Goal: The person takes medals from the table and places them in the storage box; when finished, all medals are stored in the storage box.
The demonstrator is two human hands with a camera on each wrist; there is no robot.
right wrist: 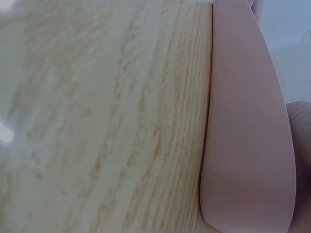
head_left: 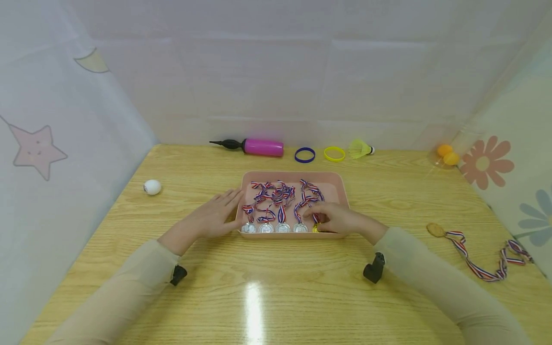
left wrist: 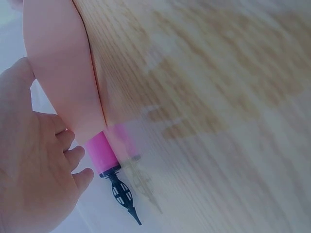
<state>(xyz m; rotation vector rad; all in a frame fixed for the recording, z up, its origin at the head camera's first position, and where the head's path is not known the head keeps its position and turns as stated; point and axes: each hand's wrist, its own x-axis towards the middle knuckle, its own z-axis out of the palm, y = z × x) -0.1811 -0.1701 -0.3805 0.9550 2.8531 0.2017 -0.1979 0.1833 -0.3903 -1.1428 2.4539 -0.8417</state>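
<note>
A pink tray (head_left: pixel 336 181) holds a front row of silver medals (head_left: pixel 282 228), with their red, white and blue ribbons (head_left: pixel 276 192) bunched behind them. At the right end of that row lies a gold medal (head_left: pixel 316 228), partly covered by fingers. My right hand (head_left: pixel 338 218) reaches over the tray's right side and pinches this gold medal with thumb and fingertips. My left hand (head_left: pixel 215 215) rests against the tray's left wall, fingers extended and thumb at the front corner. In the right wrist view the tray wall (right wrist: pixel 248 126) hides most of the right hand.
Another gold medal (head_left: pixel 436 230) with its ribbon lies at the right. A white ball (head_left: pixel 152 187) sits at the left. Along the back are a pink pump (head_left: pixel 263 147), a blue ring (head_left: pixel 304 161), a yellow ring (head_left: pixel 334 159), a shuttlecock (head_left: pixel 359 149) and orange balls (head_left: pixel 451 158).
</note>
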